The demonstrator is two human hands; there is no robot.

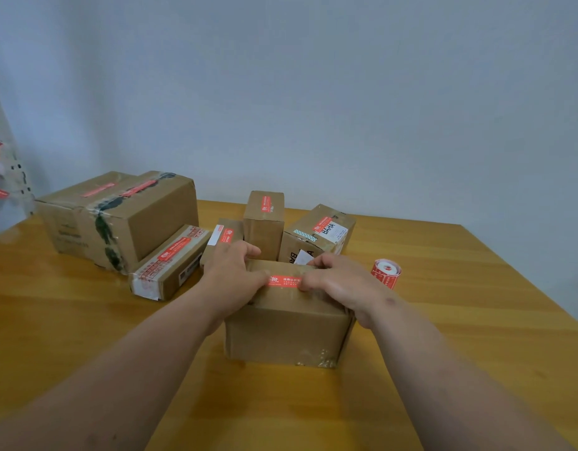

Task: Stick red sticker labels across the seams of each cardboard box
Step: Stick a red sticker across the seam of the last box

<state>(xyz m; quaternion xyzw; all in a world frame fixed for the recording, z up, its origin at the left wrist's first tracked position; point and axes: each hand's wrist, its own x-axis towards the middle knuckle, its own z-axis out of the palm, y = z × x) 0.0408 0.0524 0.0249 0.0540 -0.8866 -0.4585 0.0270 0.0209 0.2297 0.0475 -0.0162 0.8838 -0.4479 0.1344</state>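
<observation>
A plain cardboard box stands in front of me on the wooden table. A red sticker label with white print lies across the seam on its top. My left hand grips the box's top left edge, its thumb pressing the label's left end. At the label's right end my right hand presses down with its thumb, fingers curled over the far edge. A roll of red labels stands just right of the box.
Behind the near box stand several labelled boxes: a big taped one, a flat one, a small one, an upright one and a "BAHA" one. Bare table on the right; wall behind.
</observation>
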